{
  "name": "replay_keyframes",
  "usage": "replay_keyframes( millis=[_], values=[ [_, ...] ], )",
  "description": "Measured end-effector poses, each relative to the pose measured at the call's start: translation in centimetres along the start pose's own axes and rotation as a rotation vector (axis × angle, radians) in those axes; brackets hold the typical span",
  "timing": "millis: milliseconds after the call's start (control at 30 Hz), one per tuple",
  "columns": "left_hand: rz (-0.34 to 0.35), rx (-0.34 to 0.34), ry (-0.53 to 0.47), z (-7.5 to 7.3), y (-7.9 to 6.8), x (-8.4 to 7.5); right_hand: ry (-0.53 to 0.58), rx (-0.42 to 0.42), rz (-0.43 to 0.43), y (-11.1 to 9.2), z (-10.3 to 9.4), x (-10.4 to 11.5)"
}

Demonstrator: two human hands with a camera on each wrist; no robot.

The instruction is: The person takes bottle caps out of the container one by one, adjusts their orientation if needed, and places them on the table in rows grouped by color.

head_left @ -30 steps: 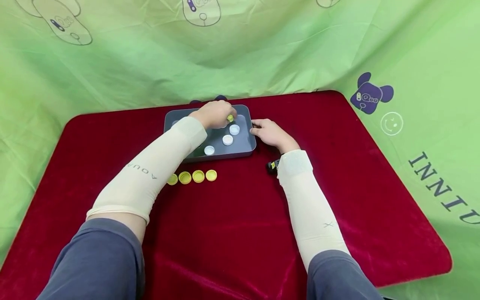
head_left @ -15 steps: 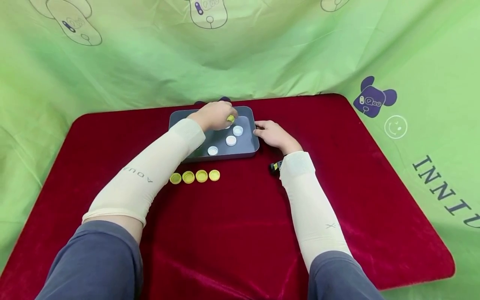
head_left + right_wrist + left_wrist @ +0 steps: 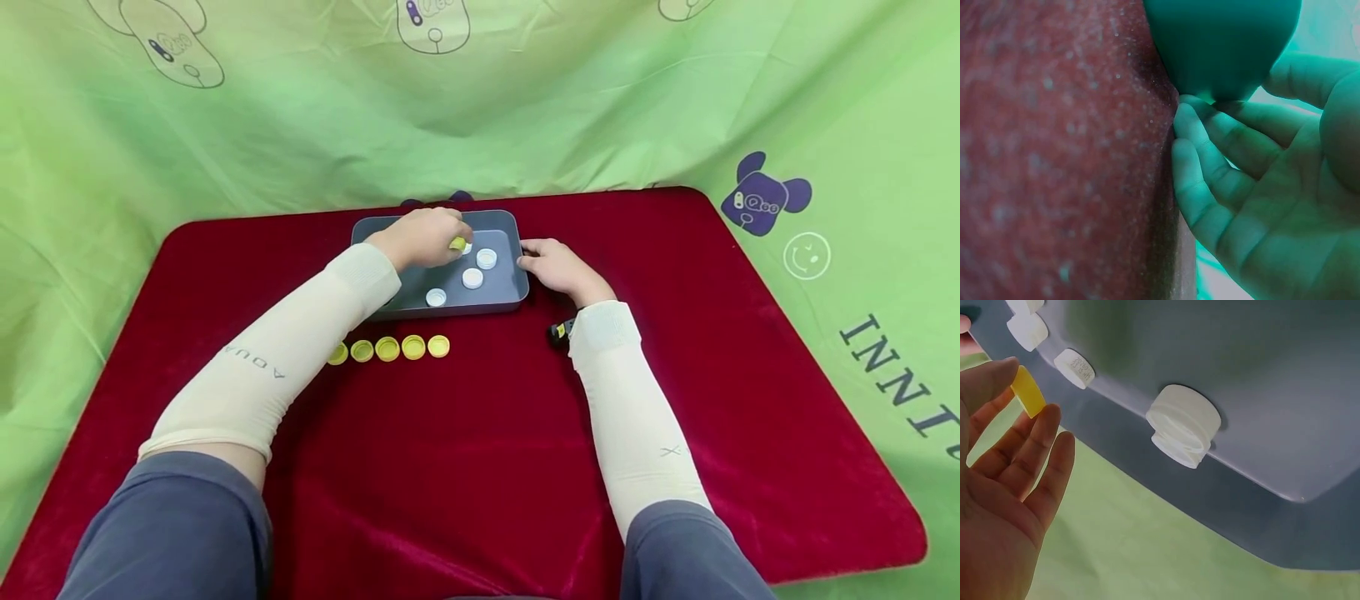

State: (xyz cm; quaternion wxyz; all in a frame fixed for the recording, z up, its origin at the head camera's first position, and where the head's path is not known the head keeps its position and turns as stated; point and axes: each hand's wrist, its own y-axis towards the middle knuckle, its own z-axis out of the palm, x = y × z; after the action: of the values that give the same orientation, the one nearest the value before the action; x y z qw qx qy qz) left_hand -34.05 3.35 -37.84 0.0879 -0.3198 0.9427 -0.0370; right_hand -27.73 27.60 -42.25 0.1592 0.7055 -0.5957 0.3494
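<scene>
My left hand (image 3: 427, 239) is over the grey tray (image 3: 508, 235), pinching a yellow bottle cap (image 3: 1028, 392) between thumb and fingers. Several white caps lie inside the tray, among them one cap (image 3: 487, 258) near its right end, another cap (image 3: 472, 278) and a third cap (image 3: 437, 297) by the near wall. In the left wrist view, two white caps (image 3: 1184, 415) lean together against the tray's wall. With its thumb at the rim and fingers low on the outer wall, my right hand (image 3: 557, 267) holds the tray's right end (image 3: 1222, 50).
A row of several yellow caps (image 3: 387, 348) lies on the red cloth (image 3: 480, 433) in front of the tray, its left end partly behind the left sleeve. A small black device (image 3: 559, 333) sits at the right wrist. Green fabric (image 3: 300, 108) hangs behind.
The left hand has shifted a little to the left over the tray, still pinching the yellow cap. The right hand stays at the tray's end. The head view has turned slightly left.
</scene>
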Motion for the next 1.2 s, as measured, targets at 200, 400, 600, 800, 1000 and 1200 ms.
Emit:
replay_keyframes(
  millis=[200,400,600,800,1000,1200],
  values=[
    [0.021,-0.026,0.010,-0.2,-0.8,-0.3,-0.004,-0.016,-0.002,0.1,-0.3,-0.2],
    [0.036,-0.023,0.007,-0.1,-1.5,-0.7,0.010,-0.013,0.001,-0.1,-0.2,-0.4],
    [0.030,-0.025,0.027,0.1,-2.7,-0.8,0.008,-0.002,0.004,-0.1,-0.1,-0.2],
    [0.052,-0.070,0.031,0.0,-3.6,-1.2,-0.012,0.000,0.012,-0.1,-0.4,-0.1],
    [0.037,-0.088,0.019,-0.1,-4.4,-1.4,0.003,-0.002,0.009,0.1,-0.3,-0.3],
    [0.035,-0.106,0.000,-0.2,-5.7,-1.6,0.013,0.003,0.003,0.1,0.0,-0.1]
  ],
)
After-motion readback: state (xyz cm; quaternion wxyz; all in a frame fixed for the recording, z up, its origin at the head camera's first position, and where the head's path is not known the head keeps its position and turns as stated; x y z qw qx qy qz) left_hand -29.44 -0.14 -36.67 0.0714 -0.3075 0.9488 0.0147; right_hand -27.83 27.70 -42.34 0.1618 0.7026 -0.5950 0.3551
